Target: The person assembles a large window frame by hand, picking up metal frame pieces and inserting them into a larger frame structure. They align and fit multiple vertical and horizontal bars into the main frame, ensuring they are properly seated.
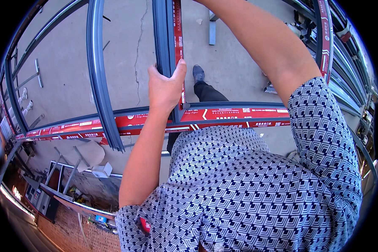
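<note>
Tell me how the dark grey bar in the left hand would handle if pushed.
Probably stiff: the bar looks straight, with no visible sag. It may be unwieldy, since it runs beyond the picture's top edge. Its smooth-looking faces could slip against the left hand.

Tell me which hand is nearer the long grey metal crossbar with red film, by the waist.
Left. The left hand grips a dark grey metal bar just beyond the crossbar; the right arm extends farther, its hand beyond the picture's top.
</note>
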The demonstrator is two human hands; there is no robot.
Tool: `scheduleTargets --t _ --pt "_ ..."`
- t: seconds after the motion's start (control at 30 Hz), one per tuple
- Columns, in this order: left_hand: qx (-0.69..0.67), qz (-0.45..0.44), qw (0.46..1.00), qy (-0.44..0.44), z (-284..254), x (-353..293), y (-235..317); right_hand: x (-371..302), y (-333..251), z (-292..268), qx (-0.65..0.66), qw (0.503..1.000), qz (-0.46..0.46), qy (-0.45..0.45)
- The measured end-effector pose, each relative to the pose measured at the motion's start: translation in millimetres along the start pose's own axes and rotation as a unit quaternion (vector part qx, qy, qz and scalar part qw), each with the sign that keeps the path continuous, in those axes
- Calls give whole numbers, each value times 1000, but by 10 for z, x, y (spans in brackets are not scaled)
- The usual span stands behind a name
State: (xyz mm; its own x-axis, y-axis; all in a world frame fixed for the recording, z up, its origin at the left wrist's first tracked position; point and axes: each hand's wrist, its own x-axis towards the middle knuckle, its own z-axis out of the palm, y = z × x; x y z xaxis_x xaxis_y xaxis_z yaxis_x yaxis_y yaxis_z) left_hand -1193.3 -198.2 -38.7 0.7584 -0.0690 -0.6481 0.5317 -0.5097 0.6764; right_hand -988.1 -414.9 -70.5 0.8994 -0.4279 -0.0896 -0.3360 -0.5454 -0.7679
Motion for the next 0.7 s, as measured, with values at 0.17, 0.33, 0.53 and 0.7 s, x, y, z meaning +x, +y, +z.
scheduleTargets --t 0.17,0.33,0.53,0.7 --pt "56 30 997 53 58 56 -126 6 -24 21 1 1000 0 -1" --pt "107 44 991 60 42 52 -40 -21 -29 -58 19 1000 9 -2" --pt "99 102 986 84 106 60 -63 -465 -169 -206 -21 996 62 -68" --pt "156 150 971 102 138 45 -27 -1315 170 -502 15 996 26 -84"
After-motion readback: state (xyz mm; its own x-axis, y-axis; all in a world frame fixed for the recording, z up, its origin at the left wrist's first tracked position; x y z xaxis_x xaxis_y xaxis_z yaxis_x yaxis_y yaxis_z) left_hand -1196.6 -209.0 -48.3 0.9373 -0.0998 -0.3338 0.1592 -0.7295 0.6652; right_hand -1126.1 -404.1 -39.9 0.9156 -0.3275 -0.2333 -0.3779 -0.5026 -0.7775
